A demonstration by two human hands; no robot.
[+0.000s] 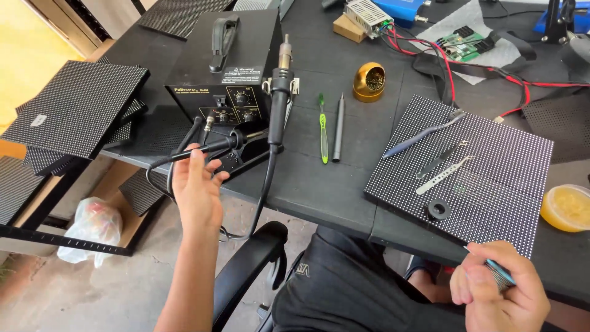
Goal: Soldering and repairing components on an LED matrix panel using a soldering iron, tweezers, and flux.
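Looks like we're mid-grab on the soldering iron (212, 147): our left hand (196, 187) has its fingers (195, 161) curled round the black handle, right where it sits in its holder at the front of the rework station (224, 80) on the left side of the desk (319, 184). Our right hand (498, 286) is closed on a thin blue-handled tool (491, 265) near the desk edge, just below the dotted LED panel (485, 166). Next we'd guess the iron has to lift clear without snagging its cable. It's slim, black, cord trailing off down left.
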